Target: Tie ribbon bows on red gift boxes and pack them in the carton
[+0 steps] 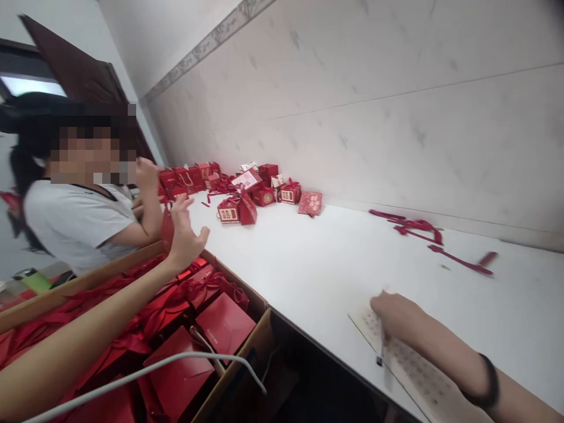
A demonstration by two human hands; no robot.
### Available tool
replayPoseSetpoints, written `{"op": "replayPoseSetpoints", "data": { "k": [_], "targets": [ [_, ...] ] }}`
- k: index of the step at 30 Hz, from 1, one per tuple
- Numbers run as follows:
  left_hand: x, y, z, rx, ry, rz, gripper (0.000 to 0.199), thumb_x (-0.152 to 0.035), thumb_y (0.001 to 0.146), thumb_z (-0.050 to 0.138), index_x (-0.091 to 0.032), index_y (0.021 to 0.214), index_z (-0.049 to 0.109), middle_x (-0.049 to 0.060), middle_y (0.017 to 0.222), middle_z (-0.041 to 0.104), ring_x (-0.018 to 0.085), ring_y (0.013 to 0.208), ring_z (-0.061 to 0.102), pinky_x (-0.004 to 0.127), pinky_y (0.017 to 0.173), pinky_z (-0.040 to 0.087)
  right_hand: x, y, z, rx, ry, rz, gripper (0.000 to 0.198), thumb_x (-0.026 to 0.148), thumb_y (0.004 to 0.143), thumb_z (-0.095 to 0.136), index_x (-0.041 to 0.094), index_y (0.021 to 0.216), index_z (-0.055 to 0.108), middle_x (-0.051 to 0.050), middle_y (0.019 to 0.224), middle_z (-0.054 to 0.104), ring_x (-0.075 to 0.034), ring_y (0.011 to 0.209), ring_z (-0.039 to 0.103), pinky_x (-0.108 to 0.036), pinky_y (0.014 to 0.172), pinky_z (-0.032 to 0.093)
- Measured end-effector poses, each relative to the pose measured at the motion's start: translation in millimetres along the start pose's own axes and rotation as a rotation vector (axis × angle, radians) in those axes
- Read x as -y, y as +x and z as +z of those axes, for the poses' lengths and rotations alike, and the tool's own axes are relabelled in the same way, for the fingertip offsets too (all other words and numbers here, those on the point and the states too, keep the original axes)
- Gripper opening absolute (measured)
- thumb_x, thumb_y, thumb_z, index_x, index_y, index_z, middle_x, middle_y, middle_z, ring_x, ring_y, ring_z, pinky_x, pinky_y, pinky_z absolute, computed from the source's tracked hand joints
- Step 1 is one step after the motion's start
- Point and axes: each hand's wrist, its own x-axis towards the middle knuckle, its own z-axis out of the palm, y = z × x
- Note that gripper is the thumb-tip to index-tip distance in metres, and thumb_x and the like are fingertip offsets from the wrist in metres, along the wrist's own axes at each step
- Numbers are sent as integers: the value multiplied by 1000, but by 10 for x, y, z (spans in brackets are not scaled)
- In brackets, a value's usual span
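My left hand (pixel 187 232) is raised above the far corner of a cardboard carton (pixel 263 335), its fingers spread with nothing between them. Packed in the carton are several red gift boxes (pixel 225 323) tied with red ribbons (pixel 170 305). On the right, my right hand (pixel 399 317) is closed around a pen (pixel 379 351), which points down. It rests over a pale sheet or booklet (pixel 416 370) with rows of printed marks, lying at the table's front edge. A dark band circles my right wrist.
A co-worker in a white shirt (pixel 74 217) sits at the left. Small red boxes (pixel 267 195) and a flat red packet (pixel 311 203) lie along the wall on the white table (pixel 308 258). Loose red ribbons (pixel 416 226) lie farther right. A white cable (pixel 176 356) crosses the carton.
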Motion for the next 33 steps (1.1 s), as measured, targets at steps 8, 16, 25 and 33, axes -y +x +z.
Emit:
{"op": "replayPoseSetpoints", "data": {
  "k": [8, 16, 25, 33],
  "targets": [
    [-1625, -134, 1171, 739, -325, 656, 29, -9, 77, 47, -16, 104, 53, 14, 134, 42, 26, 138, 23, 46, 110, 30, 118, -106, -177, 138, -136, 10, 34, -9, 64, 49, 19, 47, 39, -3, 57, 53, -18, 60, 53, -26, 54, 32],
    [-2343, -574, 2233, 995, -464, 234, 29, -17, 84, 44, -12, 111, 53, 14, 122, 54, 23, 122, 46, 38, 105, 37, -399, -274, -390, 442, 228, 98, 29, 6, 62, 67, 21, 81, 50, 3, 71, 59, -16, 65, 56, -22, 53, 37],
    [-1768, -670, 1950, 1247, -580, 27, 60, -48, 84, 45, -15, 133, 35, 15, 136, 44, 25, 124, 45, 40, 103, 36, -512, -168, 97, 3, 132, 17, 34, 23, 71, 75, 21, 92, 49, -4, 93, 58, -23, 92, 52, -34, 78, 40],
    [-1732, -549, 2006, 1196, -442, 208, 51, -42, 77, 55, -15, 121, 52, 12, 122, 50, 25, 118, 45, 36, 101, 36, -442, -38, 265, -306, 488, 94, 18, 37, 90, 50, 20, 96, 49, -10, 106, 60, -24, 97, 54, -40, 85, 41]
  ]
}}
